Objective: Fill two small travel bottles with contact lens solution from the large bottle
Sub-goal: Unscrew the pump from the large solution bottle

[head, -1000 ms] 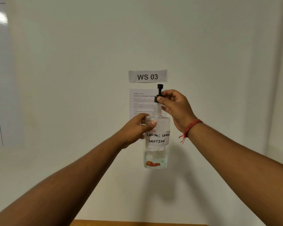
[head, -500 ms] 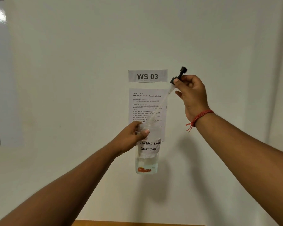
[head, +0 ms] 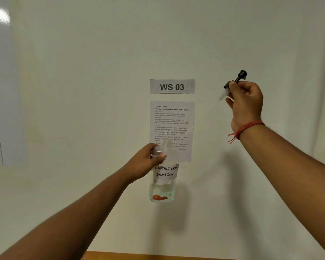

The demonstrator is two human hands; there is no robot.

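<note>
One large clear plastic bottle with a handwritten "CONTACT LENS SOLUTION" label [head: 164, 177] hangs in the air in front of the white wall [head: 83, 91], its neck uncapped and a shallow layer of clear liquid at its bottom. The left hand [head: 146, 162] grips it around the shoulder, thumb across the front, fingers curled behind. One black pump cap with a long clear dip tube [head: 235, 80] is up and to the right, well apart from the bottle mouth; the right hand [head: 246, 104] pinches its black collar between thumb and fingers, the tube slanting down-left toward the bottle. One red thread bracelet [head: 248, 127] circles the right wrist.

Two papers are stuck to the wall: one grey strip sign reading "WS 03" [head: 172, 86] and one white printed instruction sheet [head: 172, 119] below it. One narrow strip of brown wooden surface [head: 158, 256] shows at the bottom edge.

The dip tube is faint against the wall and sheet, and its lower end is hard to make out. The bottle's neck and the left hand cover the sheet's lower lines; the small print is mostly unreadable. An orange mark at the bottle's base cannot be identified. Both forearms are cut off by the frame
</note>
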